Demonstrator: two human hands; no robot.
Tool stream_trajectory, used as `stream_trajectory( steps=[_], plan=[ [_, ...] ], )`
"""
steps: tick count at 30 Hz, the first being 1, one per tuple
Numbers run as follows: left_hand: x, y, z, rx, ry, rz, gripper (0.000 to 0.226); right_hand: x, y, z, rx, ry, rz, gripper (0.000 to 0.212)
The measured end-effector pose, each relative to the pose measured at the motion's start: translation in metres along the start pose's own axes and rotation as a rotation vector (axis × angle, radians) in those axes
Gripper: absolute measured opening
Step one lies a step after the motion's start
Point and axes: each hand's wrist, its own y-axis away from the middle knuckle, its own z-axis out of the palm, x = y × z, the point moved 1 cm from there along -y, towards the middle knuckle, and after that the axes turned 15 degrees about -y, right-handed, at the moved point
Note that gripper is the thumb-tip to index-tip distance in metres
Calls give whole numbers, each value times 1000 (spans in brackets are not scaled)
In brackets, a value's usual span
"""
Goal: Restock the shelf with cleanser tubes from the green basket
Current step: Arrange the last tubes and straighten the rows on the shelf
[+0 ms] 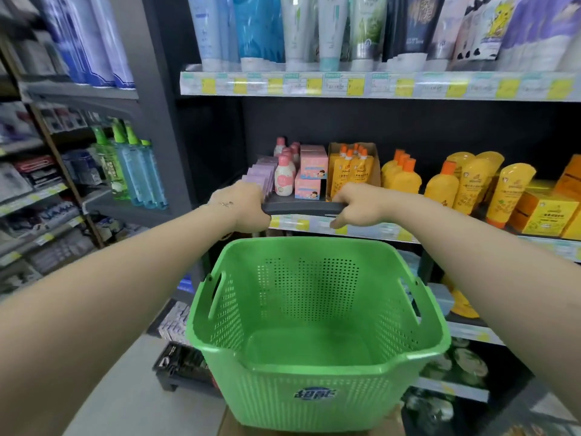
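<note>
Directly below both grips hangs the green basket (267, 398), its perforated walls and floor bare, with no tubes visible inside. The left grip (243, 206) and right grip (358, 207) each curl round one end of the dark handle (301, 208), which runs left to right. The cleanser tubes (330, 29) stand upright, caps down, on the top shelf (377, 84), well above both grips and stretching rightward, so the right grip seems nearer. With the basket empty, restocking looks finished.
</note>
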Motion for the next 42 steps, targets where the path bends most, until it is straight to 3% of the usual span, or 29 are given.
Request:
stream_trajectory(
  steps=[10, 18, 32, 42],
  plan=[
    [-74, 45, -16, 77, 31, -246, 9, -79, -29, 10, 31, 97, -241, 15],
    [-152, 112, -11, 49, -10, -524, 19, -167, -64, 52, -55, 72, -448, 34],
    [-290, 294, 21, -71, -17, -969, 12, -375, -80, 191, -351, 190, -862, 22],
    [-385, 409, 53, -159, -55, -1173, 15, -518, -77, 301, -422, 228, -1079, 19]
  ],
)
